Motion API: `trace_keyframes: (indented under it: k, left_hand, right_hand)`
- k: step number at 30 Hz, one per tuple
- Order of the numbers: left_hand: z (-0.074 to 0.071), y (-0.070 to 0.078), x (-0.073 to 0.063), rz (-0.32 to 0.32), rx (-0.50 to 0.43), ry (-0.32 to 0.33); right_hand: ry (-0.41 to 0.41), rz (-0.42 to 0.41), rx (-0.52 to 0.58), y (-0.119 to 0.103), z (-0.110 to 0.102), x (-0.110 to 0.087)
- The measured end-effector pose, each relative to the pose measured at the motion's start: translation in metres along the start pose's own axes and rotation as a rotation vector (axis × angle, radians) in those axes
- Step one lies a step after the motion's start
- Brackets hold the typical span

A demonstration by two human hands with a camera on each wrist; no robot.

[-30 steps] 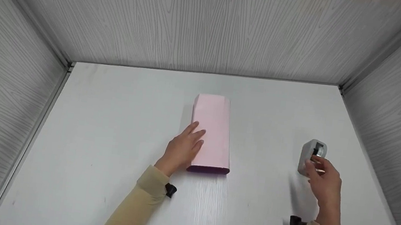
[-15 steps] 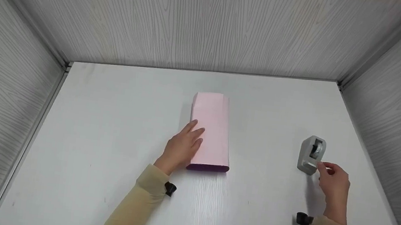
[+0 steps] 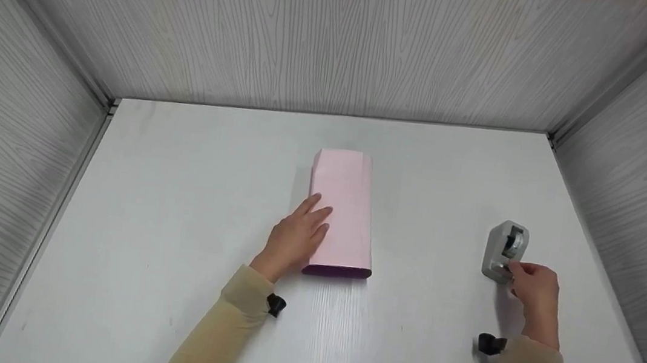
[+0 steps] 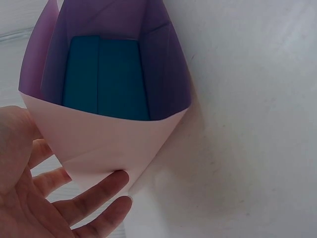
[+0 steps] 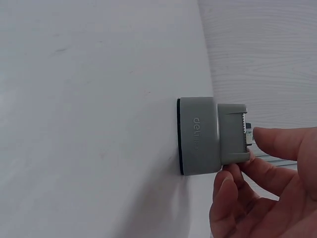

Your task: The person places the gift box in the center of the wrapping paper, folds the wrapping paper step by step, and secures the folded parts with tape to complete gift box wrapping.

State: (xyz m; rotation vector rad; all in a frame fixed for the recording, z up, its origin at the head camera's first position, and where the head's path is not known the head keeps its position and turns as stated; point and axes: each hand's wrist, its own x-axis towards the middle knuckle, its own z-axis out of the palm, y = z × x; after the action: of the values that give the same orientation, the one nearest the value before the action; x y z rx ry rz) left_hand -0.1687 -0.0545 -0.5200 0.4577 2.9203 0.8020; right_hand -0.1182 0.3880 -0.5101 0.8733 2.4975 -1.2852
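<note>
A pink paper wrap [image 3: 349, 209] lies lengthwise mid-table, its purple inner side showing at the near end. Through that end, the left wrist view shows a blue box [image 4: 119, 77] inside the paper. My left hand [image 3: 291, 239] rests on the wrap's left side, fingers spread and mostly straight. At the right stands a grey tape dispenser [image 3: 496, 247] with a clear roll. My right hand [image 3: 535, 289] is at its front end, thumb and forefinger pinching at the toothed cutter [image 5: 244, 130]. The clear tape there is hard to make out.
The white table [image 3: 196, 179] is bounded by a wood-grain panel [image 3: 339, 43] at the back and by panels on both sides. Black wrist cameras [image 3: 276, 305] sit at the sleeve cuffs.
My right hand has shifted from over the dispenser's opening to its front right, then slightly back in to the cutter. The left hand and the pink wrap have stayed in place.
</note>
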Motion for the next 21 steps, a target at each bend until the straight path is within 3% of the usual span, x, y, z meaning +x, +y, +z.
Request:
trace_keyframes:
  k: [16, 21]
  left_hand:
    - [0.001, 0.0, -0.001, 0.012, -0.025, 0.019]
    - [0.002, 0.0, 0.0, 0.01, -0.017, 0.022]
  right_hand:
    - [0.066, 0.052, -0.036, -0.009, 0.006, -0.001]
    - [0.033, 0.074, 0.046, -0.012, 0.002, 0.0]
